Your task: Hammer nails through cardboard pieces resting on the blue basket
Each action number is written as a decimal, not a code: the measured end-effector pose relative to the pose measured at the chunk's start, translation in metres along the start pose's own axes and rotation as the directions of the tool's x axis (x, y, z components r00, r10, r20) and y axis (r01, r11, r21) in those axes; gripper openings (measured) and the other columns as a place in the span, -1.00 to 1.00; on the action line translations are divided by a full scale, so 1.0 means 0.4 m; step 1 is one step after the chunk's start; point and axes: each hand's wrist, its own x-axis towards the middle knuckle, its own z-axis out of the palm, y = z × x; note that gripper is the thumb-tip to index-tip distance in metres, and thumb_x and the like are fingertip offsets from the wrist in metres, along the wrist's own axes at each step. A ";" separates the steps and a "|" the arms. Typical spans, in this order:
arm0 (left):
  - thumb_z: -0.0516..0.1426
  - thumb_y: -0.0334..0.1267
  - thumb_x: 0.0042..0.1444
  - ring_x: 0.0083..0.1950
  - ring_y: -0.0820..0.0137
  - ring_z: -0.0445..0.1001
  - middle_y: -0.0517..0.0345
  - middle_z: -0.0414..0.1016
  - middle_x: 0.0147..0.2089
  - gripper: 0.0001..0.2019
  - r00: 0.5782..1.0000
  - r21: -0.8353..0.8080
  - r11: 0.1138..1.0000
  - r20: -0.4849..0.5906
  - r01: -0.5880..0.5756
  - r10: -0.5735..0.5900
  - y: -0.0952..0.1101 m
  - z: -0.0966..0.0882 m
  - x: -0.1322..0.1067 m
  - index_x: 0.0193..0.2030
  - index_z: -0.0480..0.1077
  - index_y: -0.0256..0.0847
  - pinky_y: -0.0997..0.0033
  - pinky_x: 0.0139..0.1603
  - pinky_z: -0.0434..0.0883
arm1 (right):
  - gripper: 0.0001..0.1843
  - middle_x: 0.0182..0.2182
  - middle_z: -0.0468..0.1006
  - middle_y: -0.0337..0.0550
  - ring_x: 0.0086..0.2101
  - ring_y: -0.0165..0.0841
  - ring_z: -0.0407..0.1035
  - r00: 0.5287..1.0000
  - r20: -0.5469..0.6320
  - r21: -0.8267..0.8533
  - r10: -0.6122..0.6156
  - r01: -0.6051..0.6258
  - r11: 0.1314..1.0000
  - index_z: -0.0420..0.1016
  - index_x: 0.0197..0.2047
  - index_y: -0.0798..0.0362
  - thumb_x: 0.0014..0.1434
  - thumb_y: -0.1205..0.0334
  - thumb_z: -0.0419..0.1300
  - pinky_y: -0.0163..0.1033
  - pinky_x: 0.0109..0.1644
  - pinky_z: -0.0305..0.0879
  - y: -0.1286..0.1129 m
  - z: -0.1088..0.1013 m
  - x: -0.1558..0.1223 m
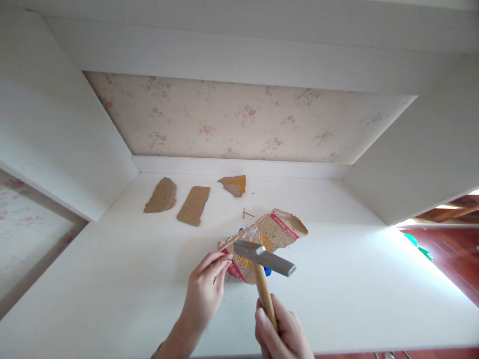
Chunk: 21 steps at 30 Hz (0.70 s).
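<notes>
My right hand [280, 326] is wrapped round the wooden handle of a hammer [264, 257], whose grey metal head is over a piece of cardboard [286, 230]. The cardboard is brown with pink printed bands, yellow patches and many small punched holes. Thumb and fingers of my left hand [207, 279] are pinched together at the cardboard's left end; what they hold, if anything, is too small to make out. Something blue [267, 271] shows from beneath the cardboard, mostly hidden. Beyond it, a couple of thin nails [245, 214] lie on the white surface.
Torn cardboard pieces lie farther back: two brown ones with holes, a left one [160, 195] and a middle one [193, 205], and a yellow-marked scrap [235, 185]. White panels enclose the white surface [337, 289] at back and sides. A green object [417, 247] is on the reddish floor at right.
</notes>
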 end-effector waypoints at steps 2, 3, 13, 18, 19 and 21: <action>0.08 -0.42 0.25 -0.13 0.37 0.58 0.03 0.56 -0.14 -0.81 1.000 -0.013 1.000 0.009 0.017 -0.017 0.002 0.000 0.000 -0.12 0.52 -0.20 0.44 -0.08 0.55 | -0.44 -0.71 0.10 -0.47 -0.73 -0.58 -0.07 0.999 -0.015 0.035 0.037 -0.036 0.999 0.17 -0.42 0.00 0.21 -0.36 -0.01 -0.43 -0.70 -0.20 -0.001 0.000 0.000; 0.08 -0.42 0.26 -0.12 0.37 0.58 0.03 0.55 -0.12 -0.81 1.000 -0.019 0.999 0.014 0.028 -0.028 0.004 -0.001 0.000 -0.11 0.52 -0.20 0.44 -0.06 0.55 | -0.44 -0.71 0.10 -0.48 -0.73 -0.59 -0.08 0.999 -0.019 0.053 0.047 -0.046 0.998 0.16 -0.42 0.00 0.21 -0.36 -0.01 -0.44 -0.70 -0.20 -0.002 0.001 0.001; 0.09 -0.39 0.26 -0.07 0.38 0.56 0.04 0.52 -0.09 -0.82 0.995 -0.044 0.995 0.053 0.091 -0.089 0.019 -0.007 0.001 -0.11 0.52 -0.19 0.42 0.02 0.52 | -0.41 -0.71 0.12 -0.48 -0.73 -0.60 -0.09 0.999 -0.002 0.074 0.038 -0.037 0.997 0.19 -0.41 0.01 0.18 -0.40 -0.01 -0.44 -0.70 -0.19 -0.009 0.013 0.003; 0.14 -0.34 0.23 -0.10 0.36 0.56 0.03 0.50 -0.09 -0.85 0.994 -0.049 0.993 0.042 0.104 -0.102 0.018 -0.004 0.005 -0.10 0.51 -0.19 0.40 -0.06 0.55 | -0.42 -0.71 0.11 -0.47 -0.73 -0.58 -0.08 0.999 0.006 0.045 0.049 -0.049 0.998 0.19 -0.41 0.01 0.19 -0.40 -0.02 -0.46 -0.70 -0.17 0.001 0.015 0.003; 0.15 -0.33 0.23 -0.12 0.36 0.56 0.03 0.50 -0.10 -0.85 0.994 -0.062 0.992 0.036 0.107 -0.105 0.017 -0.001 0.006 -0.10 0.51 -0.19 0.42 -0.09 0.56 | -0.41 -0.71 0.11 -0.47 -0.73 -0.59 -0.09 0.999 0.003 0.050 0.053 -0.054 0.997 0.19 -0.41 0.01 0.18 -0.40 -0.02 -0.46 -0.70 -0.17 0.003 0.015 0.002; 0.15 -0.33 0.23 -0.16 0.38 0.57 0.04 0.50 -0.12 -0.87 0.994 -0.095 0.990 0.023 0.105 -0.104 0.014 0.005 0.005 -0.12 0.51 -0.18 0.45 -0.18 0.57 | -0.41 -0.71 0.10 -0.48 -0.72 -0.59 -0.11 0.999 0.002 0.064 0.053 -0.053 0.997 0.19 -0.41 0.01 0.18 -0.41 -0.01 -0.46 -0.70 -0.18 0.004 0.015 0.000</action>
